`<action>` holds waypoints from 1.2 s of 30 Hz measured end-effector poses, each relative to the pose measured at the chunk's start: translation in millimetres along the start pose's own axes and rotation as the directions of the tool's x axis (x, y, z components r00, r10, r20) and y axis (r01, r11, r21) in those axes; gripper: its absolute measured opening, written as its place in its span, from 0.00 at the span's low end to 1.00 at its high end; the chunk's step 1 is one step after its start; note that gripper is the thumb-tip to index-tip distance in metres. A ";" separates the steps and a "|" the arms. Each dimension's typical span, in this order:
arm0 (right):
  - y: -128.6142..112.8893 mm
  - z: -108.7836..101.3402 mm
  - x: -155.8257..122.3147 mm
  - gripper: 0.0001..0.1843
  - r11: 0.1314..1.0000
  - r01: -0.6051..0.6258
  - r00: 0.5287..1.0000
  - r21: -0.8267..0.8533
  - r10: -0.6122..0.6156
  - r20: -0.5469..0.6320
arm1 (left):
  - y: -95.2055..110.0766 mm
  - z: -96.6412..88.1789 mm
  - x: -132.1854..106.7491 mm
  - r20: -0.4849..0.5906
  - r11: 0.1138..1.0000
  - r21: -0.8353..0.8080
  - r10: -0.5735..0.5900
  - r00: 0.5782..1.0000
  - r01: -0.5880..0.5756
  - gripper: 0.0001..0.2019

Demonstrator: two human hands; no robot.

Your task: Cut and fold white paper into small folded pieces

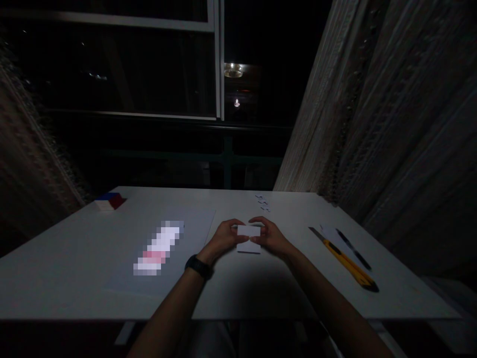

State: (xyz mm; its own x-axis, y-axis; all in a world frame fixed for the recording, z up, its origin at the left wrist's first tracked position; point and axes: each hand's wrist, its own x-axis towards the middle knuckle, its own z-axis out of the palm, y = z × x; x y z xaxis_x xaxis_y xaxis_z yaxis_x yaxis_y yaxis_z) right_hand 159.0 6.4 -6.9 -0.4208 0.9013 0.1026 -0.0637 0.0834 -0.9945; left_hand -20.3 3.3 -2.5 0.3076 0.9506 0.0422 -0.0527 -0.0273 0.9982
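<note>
A small white piece of paper [248, 231] is held between both hands just above the white table [74, 268]. My left hand [224, 237], with a dark watch on its wrist, pinches the paper's left edge. My right hand [269, 235] pinches its right edge with the fingers curled over the top. A second small white slip [248, 248] lies on the table directly under the hands.
A yellow utility knife [348, 263] and a dark pen [353, 248] lie at the right on a white sheet. Several tiny folded paper shapes [263, 202] sit behind the hands. A red, white and blue block [109, 201] rests at the far left. Curtains hang on both sides.
</note>
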 end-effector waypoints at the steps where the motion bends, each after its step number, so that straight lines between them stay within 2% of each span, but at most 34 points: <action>1: 0.4 1.3 0.4 0.30 1.000 0.000 1.000 -0.012 0.000 -0.006 | -0.2 1.0 -0.1 -0.006 1.000 0.004 0.001 1.000 -0.001 0.19; 7: -0.6 -0.1 0.4 0.29 1.000 -0.020 1.000 -0.024 0.020 0.006 | 1.3 -0.8 -1.7 0.033 0.996 -0.057 -0.064 0.997 0.066 0.21; 11: -4.6 -3.6 -1.6 0.29 0.999 -0.027 0.999 -0.021 0.028 0.032 | 3.5 -3.3 -2.2 0.063 0.995 -0.042 -0.090 0.994 0.093 0.23; 18: -7.5 -11.7 -2.5 0.29 1.000 -0.030 0.998 -0.005 0.030 0.058 | 8.5 -2.1 -4.5 0.022 0.985 -0.096 -0.143 0.990 0.144 0.23; 22: -9.0 -13.1 -3.0 0.28 1.000 -0.023 0.997 -0.018 0.025 0.068 | 11.4 -2.8 -6.3 0.040 0.980 -0.131 -0.144 0.989 0.148 0.22; 29: -10.8 -17.8 -5.4 0.30 0.999 -0.048 0.993 0.006 0.047 0.110 | 13.3 -10.8 -9.7 0.177 0.968 -0.157 -0.169 0.970 0.197 0.23; 34: -7.9 -21.7 -4.4 0.32 0.998 -0.058 0.988 -0.018 0.060 0.144 | 12.5 -16.6 -10.7 0.326 0.957 -0.179 -0.162 0.931 0.229 0.26; 36: -8.2 -21.1 -4.5 0.32 0.998 -0.062 0.987 -0.023 0.064 0.146 | 11.9 -15.8 -10.8 0.340 0.954 -0.163 -0.185 0.922 0.251 0.27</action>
State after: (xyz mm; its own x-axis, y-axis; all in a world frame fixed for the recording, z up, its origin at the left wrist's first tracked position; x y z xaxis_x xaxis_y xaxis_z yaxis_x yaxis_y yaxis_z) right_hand 180.5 10.7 0.4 -0.5516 0.8331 0.0405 -0.0171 0.0373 -0.9992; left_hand -39.2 -2.4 8.3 0.6163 0.7764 -0.1316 -0.1277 0.2634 0.9562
